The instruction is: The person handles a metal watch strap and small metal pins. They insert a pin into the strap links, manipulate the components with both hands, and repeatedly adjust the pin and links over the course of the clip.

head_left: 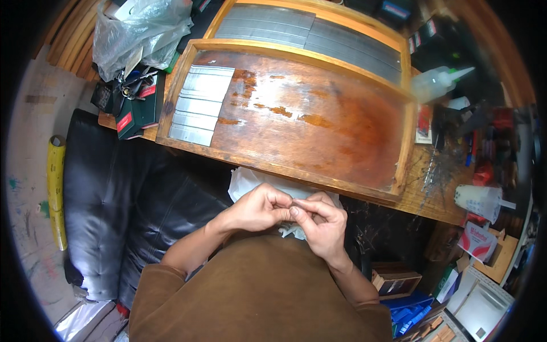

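Observation:
My left hand point(261, 208) and my right hand point(323, 222) meet in front of my brown shirt, fingertips pinched together. Between them is something small and dark that I cannot make out. A white sheet or bag point(244, 180) lies beneath the hands, partly covered by them. Just beyond stands a shallow wood-framed tray point(273, 160) with a worn, shiny brown base. Silvery strips point(200, 108) lie side by side at its left end. Behind it, a second wooden frame point(336, 9) holds rows of grey strips point(262, 25).
A squeeze bottle point(434, 84) with a green-and-white nozzle lies right of the tray. Near the bench's right end is a plastic cup point(477, 200). Keys point(135, 82), dark boxes point(139, 111) and a clear plastic bag point(139, 37) crowd the left corner. A black padded seat point(99, 199) is on my left.

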Tool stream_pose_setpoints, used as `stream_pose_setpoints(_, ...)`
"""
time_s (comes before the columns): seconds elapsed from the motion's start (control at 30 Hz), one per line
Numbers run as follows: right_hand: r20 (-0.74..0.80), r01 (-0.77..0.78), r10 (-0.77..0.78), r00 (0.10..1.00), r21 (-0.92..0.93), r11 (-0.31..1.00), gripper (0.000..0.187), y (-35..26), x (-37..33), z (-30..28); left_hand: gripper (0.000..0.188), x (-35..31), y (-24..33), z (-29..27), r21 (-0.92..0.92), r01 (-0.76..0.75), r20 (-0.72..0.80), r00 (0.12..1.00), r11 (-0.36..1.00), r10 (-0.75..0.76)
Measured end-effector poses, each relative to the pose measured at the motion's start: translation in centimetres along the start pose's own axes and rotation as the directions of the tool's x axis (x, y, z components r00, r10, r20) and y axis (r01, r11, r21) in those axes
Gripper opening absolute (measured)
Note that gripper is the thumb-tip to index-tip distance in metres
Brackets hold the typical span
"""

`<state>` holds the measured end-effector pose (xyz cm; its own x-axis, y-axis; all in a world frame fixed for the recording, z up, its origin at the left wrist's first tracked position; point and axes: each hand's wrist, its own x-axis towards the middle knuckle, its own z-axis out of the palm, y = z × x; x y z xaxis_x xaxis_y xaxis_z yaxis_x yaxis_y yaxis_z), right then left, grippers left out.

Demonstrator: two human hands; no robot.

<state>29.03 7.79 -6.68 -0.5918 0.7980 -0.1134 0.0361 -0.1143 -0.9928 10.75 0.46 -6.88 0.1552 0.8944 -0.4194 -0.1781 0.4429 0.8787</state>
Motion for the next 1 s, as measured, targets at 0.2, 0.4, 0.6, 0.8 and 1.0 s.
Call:
stream_pose_setpoints(0.2, 0.069, 0.194, -0.184, 0.98, -0.18, 0.964, 0.021, -1.4, -0.7, -0.1, 0.014, -1.6, -0.6, 1.5, 0.326, -0.321, -0.133, 0.915, 0.889, 0.38)
stream_pose_setpoints(0.4, 0.137, 0.225, -0.206, 0.969, -0.143, 0.964, 0.018, -0.8, -0.4, -0.5, 0.021, -1.8, -1.7, 2.2, 0.402, -0.367, -0.181, 0.867, 0.839, 0.465)
stream_pose_setpoints(0.6, 0.227, 0.2, -0.176, 0.958, -0.087, 0.976, 0.017, -1.0, 0.2, -1.1, 0.022, -1.9, -2.0, 2.5, 0.481, -0.447, -0.178, 0.793, 0.754, 0.583)
stream_pose_setpoints(0.8, 0.273, 0.168, -0.149, 0.95, -0.047, 0.985, 0.019, -0.6, 0.4, -1.4, 0.019, -2.2, -1.7, 3.4, 0.467, -0.409, -0.228, 0.801, 0.784, 0.554)
stream_pose_setpoints(1.0, 0.255, 0.221, -0.197, 0.947, -0.069, 0.973, 0.018, -0.8, 0.5, -1.2, 0.021, -2.3, -2.2, 3.8, 0.521, -0.405, -0.253, 0.767, 0.751, 0.589)
